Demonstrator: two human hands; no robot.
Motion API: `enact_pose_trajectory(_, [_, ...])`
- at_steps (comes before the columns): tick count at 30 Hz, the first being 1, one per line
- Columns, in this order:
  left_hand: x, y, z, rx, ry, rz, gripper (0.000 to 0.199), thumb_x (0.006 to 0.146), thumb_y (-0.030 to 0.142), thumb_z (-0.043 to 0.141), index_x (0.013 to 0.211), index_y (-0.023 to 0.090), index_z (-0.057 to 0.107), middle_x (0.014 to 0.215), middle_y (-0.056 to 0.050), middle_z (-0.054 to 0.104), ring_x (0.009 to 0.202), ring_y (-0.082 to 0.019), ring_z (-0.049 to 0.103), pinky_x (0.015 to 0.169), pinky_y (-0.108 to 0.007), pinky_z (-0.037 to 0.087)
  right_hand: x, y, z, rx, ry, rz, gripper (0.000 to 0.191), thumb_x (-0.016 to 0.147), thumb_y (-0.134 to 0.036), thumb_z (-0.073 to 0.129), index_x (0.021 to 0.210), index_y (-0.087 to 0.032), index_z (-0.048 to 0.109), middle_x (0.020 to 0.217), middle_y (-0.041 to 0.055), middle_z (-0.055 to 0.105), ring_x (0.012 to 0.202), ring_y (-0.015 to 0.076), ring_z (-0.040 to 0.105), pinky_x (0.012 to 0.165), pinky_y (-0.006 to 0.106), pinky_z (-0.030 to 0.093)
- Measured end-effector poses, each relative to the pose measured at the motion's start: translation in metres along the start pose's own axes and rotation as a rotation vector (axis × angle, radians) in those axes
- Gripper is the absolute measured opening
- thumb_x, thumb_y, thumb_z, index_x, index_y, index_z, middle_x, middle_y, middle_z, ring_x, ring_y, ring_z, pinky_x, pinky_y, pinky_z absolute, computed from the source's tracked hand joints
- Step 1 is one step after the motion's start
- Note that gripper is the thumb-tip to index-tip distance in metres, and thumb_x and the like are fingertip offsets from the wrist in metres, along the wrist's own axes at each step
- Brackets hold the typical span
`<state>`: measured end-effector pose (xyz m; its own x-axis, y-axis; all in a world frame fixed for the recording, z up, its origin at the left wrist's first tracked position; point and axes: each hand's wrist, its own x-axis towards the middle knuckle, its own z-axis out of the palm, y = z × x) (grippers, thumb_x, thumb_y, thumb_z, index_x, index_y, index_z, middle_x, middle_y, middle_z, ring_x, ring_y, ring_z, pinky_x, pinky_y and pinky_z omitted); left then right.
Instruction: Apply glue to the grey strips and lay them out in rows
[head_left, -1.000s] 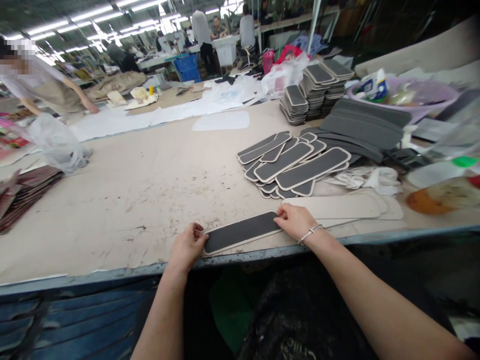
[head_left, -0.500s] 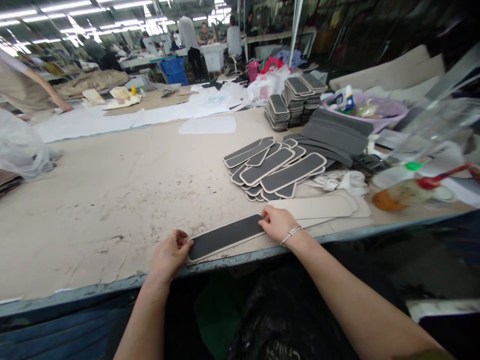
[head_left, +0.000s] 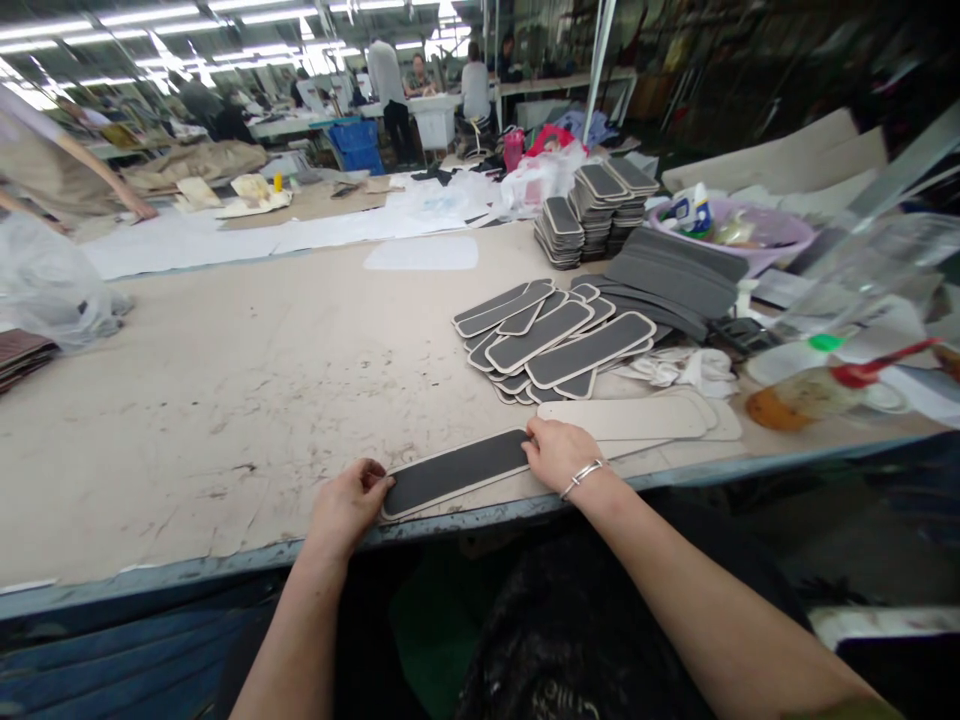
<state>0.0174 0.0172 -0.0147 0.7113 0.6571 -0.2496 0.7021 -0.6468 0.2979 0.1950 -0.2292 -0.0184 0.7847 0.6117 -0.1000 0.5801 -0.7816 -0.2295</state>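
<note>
Grey panel [head_left: 456, 472], left fingers [head_left: 380, 487] pinching its left end, right fingers [head_left: 535, 434] its right.

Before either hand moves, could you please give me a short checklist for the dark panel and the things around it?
1. Left hand touching the dark panel at its left end: ok.
2. Right hand touching its right end: ok.
3. Dark panel apart from the fanned pile: ok, a gap shows.
4. Fanned pile neatly squared: not ok, pieces lie at differing angles.
5. Container with orange contents apart from both hands: ok.
6. Dark panel's underside clean: cannot tell, hidden.
</note>
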Motion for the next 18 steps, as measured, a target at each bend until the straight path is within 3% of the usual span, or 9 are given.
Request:
enact_pose_trajectory(3, [0.000,-0.001,0.000,-0.021,0.006,0.016,0.022,0.075,0.040,0.052,0.088,0.024,0.058,0.074,0.000,0.065,0.070,-0.017,0.058,0.060,-0.025,0.036,-0.005,-0.004,-0.004,-0.048,0.060,0.016,0.017,0.085,-0.028,0.049,0.093,-0.017,0.059,0.089,0.0107,0.061,0.082,0.0247,0.058,0.069,0.033,0.042])
enact_pose_trajectory(5, [0.001,-0.002,0.001,-0.030,0.004,0.028,0.022,0.075,0.040,0.052,0.090,0.024,0.059,0.073,0.000,0.064,0.070,-0.017,0.058,0.060,-0.025,0.036,-0.008,-0.011,-0.006,-0.035,0.155,-0.018,0.024,0.087,-0.022,0.044,0.105,-0.015,0.058,0.096,0.0124,0.060,0.089,0.0250,0.056,0.076,0.033,0.043])
enact_pose_trajectory(8, [0.002,-0.003,0.001,-0.029,-0.009,0.033,0.022,0.075,0.040,0.052,0.090,0.025,0.059,0.072,0.000,0.064,0.068,-0.017,0.058,0.059,-0.025,0.035,-0.018,-0.036,0.000,0.069,0.257,-0.261,0.040,0.090,-0.019,0.038,0.128,-0.009,0.045,0.117,0.0142,0.055,0.108,0.0236,0.049,0.095,0.033,0.036])
enact_pose_trajectory(11, [0.003,-0.005,0.002,-0.028,-0.017,0.045,0.023,0.075,0.042,0.050,0.089,0.025,0.059,0.069,0.001,0.064,0.065,-0.016,0.058,0.057,-0.025,0.035,-0.031,-0.071,0.019,0.161,0.200,-0.594,0.055,0.091,-0.038,0.043,0.137,-0.008,0.035,0.138,0.0122,0.040,0.127,0.0232,0.031,0.108,0.035,0.023])
enact_pose_trajectory(13, [0.005,-0.005,0.002,-0.030,-0.021,0.060,0.024,0.075,0.043,0.050,0.088,0.025,0.059,0.068,0.001,0.064,0.062,-0.016,0.057,0.056,-0.024,0.035,-0.037,-0.089,0.034,0.170,0.140,-0.691,0.068,0.088,-0.052,0.045,0.139,-0.010,0.031,0.143,0.0105,0.032,0.133,0.0242,0.022,0.110,0.041,0.018])
enact_pose_trajectory(15, [0.006,-0.006,0.002,-0.034,-0.024,0.075,0.024,0.075,0.043,0.050,0.086,0.024,0.059,0.068,0.001,0.064,0.061,-0.016,0.057,0.055,-0.024,0.035,-0.038,-0.096,0.044,0.149,0.099,-0.708,0.074,0.086,-0.060,0.043,0.139,-0.011,0.031,0.145,0.0108,0.028,0.135,0.0243,0.017,0.110,0.044,0.015])
enact_pose_trajectory(18, [0.007,-0.006,0.001,-0.032,-0.024,0.083,0.024,0.074,0.042,0.050,0.086,0.024,0.060,0.068,0.000,0.064,0.062,-0.016,0.058,0.055,-0.024,0.036,-0.035,-0.085,0.048,0.116,0.075,-0.624,0.079,0.085,-0.066,0.037,0.139,-0.009,0.031,0.147,0.0127,0.023,0.136,0.0241,0.013,0.111,0.043,0.012])
